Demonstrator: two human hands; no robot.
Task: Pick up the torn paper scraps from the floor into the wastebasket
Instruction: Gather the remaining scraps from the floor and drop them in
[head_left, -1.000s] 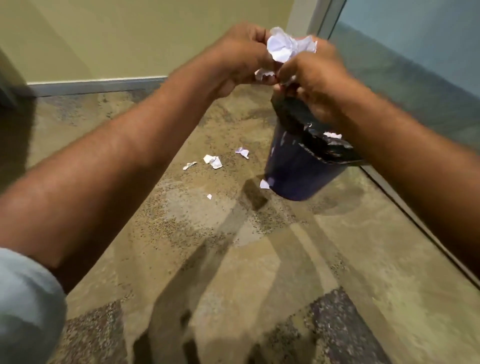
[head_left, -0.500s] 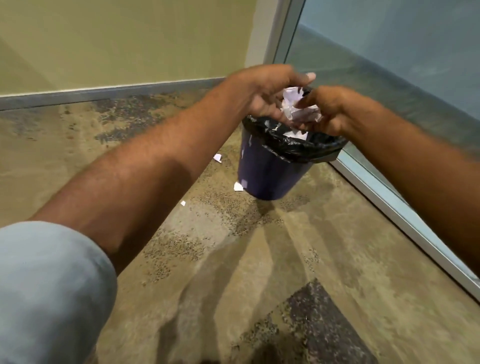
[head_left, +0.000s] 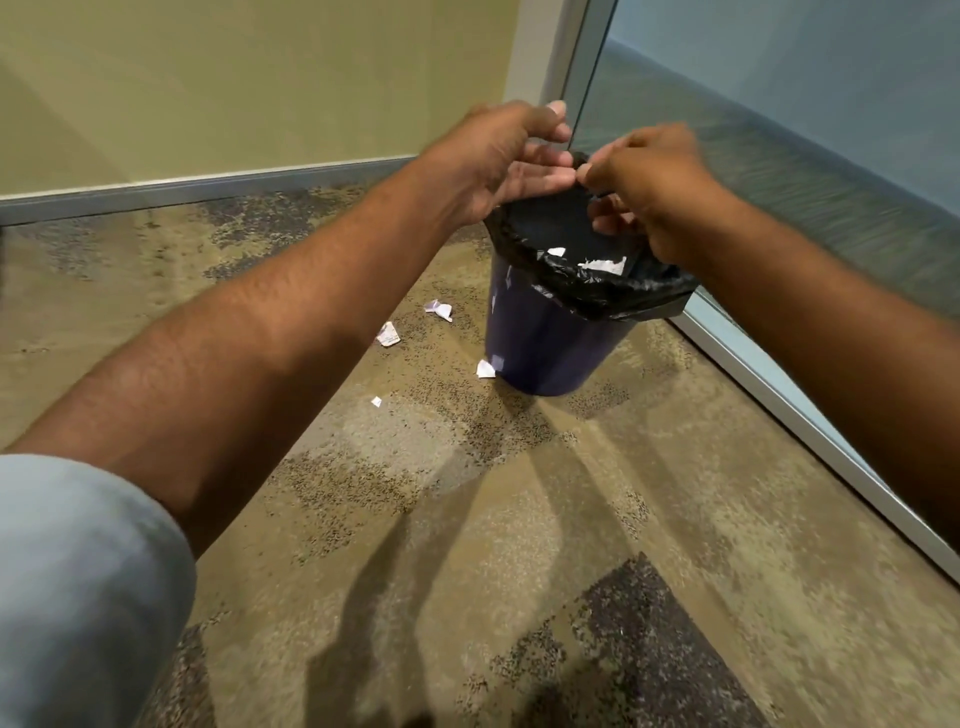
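A dark blue wastebasket (head_left: 545, 343) with a black liner (head_left: 613, 296) stands on the floor by the glass wall. White paper pieces (head_left: 605, 265) lie inside it. My left hand (head_left: 509, 156) hovers over the basket's far rim, fingers loosely spread, holding nothing. My right hand (head_left: 644, 187) is just right of it above the opening, fingers loosely curled; I see no paper in it. On the floor left of the basket lie torn scraps: one (head_left: 439, 309), another (head_left: 388, 334), a third (head_left: 485, 369) at the basket's base, plus a tiny bit (head_left: 376, 401).
A yellow wall with a grey baseboard (head_left: 208, 187) runs along the back. A glass partition with a metal frame (head_left: 810, 431) borders the right side. Speckled tan carpet (head_left: 467, 545) spreads toward me.
The crumpled paper wad held between both hands has dropped from them into the wastebasket. Both hands now hold nothing above the opening.
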